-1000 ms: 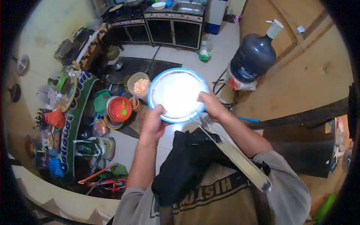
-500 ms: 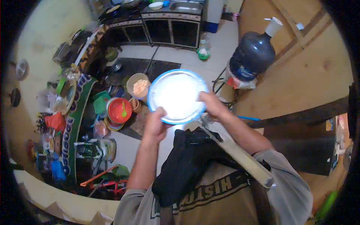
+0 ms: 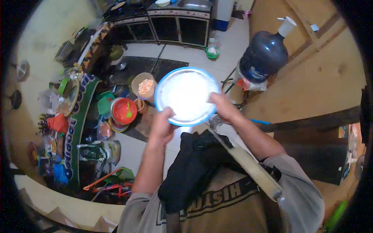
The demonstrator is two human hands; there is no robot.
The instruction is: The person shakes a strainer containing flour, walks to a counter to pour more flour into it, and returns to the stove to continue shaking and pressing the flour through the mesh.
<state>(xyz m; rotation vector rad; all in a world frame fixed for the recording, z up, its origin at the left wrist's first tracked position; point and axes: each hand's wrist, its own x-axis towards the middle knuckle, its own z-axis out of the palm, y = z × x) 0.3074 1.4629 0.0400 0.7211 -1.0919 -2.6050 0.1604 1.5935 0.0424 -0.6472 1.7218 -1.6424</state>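
A tiled kitchen floor is seen from above, with a dark mat laid before a low cabinet at the far wall and a wooden wall to the right. One large water bottle with a white pump top is stood near that wall. Along the left, a cluttered shelf is draped with a green banner, and beside it on the floor are set one red bowl with a green spoon in it and one tub of pale orange pieces. One round plate with a blue rim is held in the air at chest height, above the floor and in front of the body; its face is washed out to white by the light, so what it carries cannot be told. The left hand is clenched on the near rim, and the right hand is closed on the right rim. The plate is judged stiff and fairly light, probably smooth and a little slippery, and breakable if dropped on tile; the rim, taken at two opposite sides and kept level, is judged the best hold. A dark cloth and one pale strap are hung across the chest.
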